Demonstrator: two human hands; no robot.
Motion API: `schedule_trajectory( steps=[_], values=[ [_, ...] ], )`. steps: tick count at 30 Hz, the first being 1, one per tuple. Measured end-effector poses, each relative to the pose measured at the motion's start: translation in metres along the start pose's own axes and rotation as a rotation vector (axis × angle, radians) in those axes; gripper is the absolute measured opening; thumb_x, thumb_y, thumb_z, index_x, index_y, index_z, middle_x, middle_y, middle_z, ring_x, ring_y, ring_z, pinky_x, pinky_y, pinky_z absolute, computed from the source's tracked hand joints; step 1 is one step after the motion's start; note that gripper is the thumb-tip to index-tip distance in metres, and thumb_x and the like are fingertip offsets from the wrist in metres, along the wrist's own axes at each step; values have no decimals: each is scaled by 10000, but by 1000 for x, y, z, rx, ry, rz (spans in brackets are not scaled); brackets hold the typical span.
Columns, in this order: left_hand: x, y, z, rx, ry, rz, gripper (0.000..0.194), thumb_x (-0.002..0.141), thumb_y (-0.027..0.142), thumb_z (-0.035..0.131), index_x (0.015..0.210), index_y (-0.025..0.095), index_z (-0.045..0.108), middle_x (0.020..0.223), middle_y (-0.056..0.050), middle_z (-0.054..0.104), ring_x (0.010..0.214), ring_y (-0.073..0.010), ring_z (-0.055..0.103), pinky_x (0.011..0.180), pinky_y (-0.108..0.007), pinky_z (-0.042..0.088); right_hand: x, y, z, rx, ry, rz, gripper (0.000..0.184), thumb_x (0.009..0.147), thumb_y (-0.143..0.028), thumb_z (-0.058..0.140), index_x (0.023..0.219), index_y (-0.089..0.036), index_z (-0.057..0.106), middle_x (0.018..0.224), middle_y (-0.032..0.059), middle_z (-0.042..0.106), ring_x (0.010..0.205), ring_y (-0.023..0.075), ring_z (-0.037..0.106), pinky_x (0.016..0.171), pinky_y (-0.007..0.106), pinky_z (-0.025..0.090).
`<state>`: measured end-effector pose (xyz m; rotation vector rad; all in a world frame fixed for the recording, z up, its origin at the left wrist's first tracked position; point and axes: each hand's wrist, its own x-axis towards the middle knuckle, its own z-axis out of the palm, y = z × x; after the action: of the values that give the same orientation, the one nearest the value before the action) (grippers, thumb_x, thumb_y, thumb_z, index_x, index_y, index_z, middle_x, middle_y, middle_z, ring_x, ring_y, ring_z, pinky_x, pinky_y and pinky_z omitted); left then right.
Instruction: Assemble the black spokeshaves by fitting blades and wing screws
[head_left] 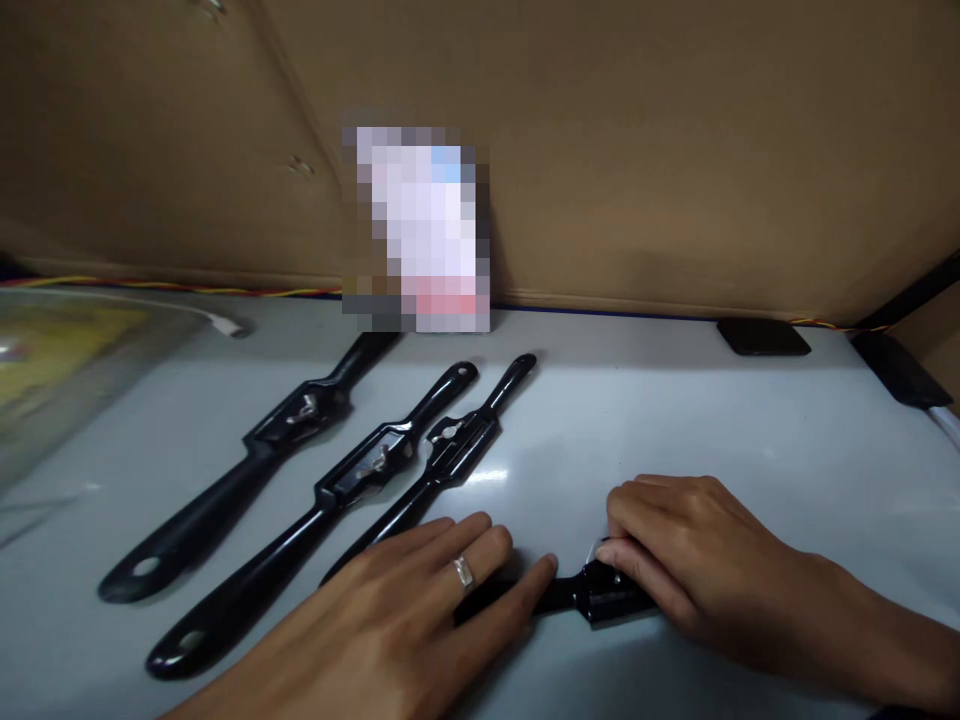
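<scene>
A black spokeshave (559, 597) lies low in front of me, near the table's front edge. Its left handle passes between the thumb and fingers of my left hand (420, 610), which wears a ring. My right hand (675, 550) is closed over the body at the other end, thumb pressed near a small shiny edge; its fingers hide the right handle and most of the middle. Left of my hands lie three more black spokeshaves in a slanting row: a near one (454, 450), a middle one (367, 470) and a far-left one (292, 425). Wing-shaped metal screws show on them.
A cardboard wall (675, 150) closes off the back of the white table (585, 420). A blurred-out upright item (427, 220) leans there. Plastic-wrapped yellow stuff (75, 350) and a white cable plug (229, 326) are left; a flat black object (763, 337) is back right.
</scene>
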<state>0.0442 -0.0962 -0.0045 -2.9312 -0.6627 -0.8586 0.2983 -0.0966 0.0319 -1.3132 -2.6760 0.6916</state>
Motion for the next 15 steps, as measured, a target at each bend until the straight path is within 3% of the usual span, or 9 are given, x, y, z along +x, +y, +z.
schedule_trajectory(
  steps=[4, 9, 12, 15],
  values=[
    [1, 0, 0, -10, -3, -4, 369, 1050, 62, 305, 1151, 123, 654, 839, -52, 642, 715, -176, 596, 621, -310, 510, 1, -1, 5, -102, 37, -31, 232, 1042, -231, 454, 831, -192, 542, 770, 14, 607, 645, 150, 484, 584, 314, 280],
    [0, 0, 0, -14, 9, 10, 387, 1030, 34, 304, 1137, 114, 667, 834, -55, 645, 721, -177, 595, 634, -310, 500, -1, -7, 19, -371, 251, -131, 302, 947, -93, 416, 705, -181, 573, 616, 35, 564, 531, 161, 402, 530, 352, 200],
    [-1, -1, -1, -15, 4, 11, 407, 1036, 28, 276, 1135, 117, 660, 835, -54, 646, 714, -176, 593, 633, -309, 500, 0, -8, 19, -323, 341, -107, 319, 915, -111, 442, 629, -185, 562, 544, 22, 534, 484, 147, 379, 519, 356, 204],
    [-1, -1, -1, -9, -7, 11, 382, 1032, 30, 304, 1156, 114, 656, 854, -58, 644, 749, -185, 604, 648, -313, 506, 2, -4, 8, -98, 376, -62, 309, 963, -148, 472, 683, -168, 600, 623, 15, 587, 552, 132, 469, 553, 320, 297]
  ],
)
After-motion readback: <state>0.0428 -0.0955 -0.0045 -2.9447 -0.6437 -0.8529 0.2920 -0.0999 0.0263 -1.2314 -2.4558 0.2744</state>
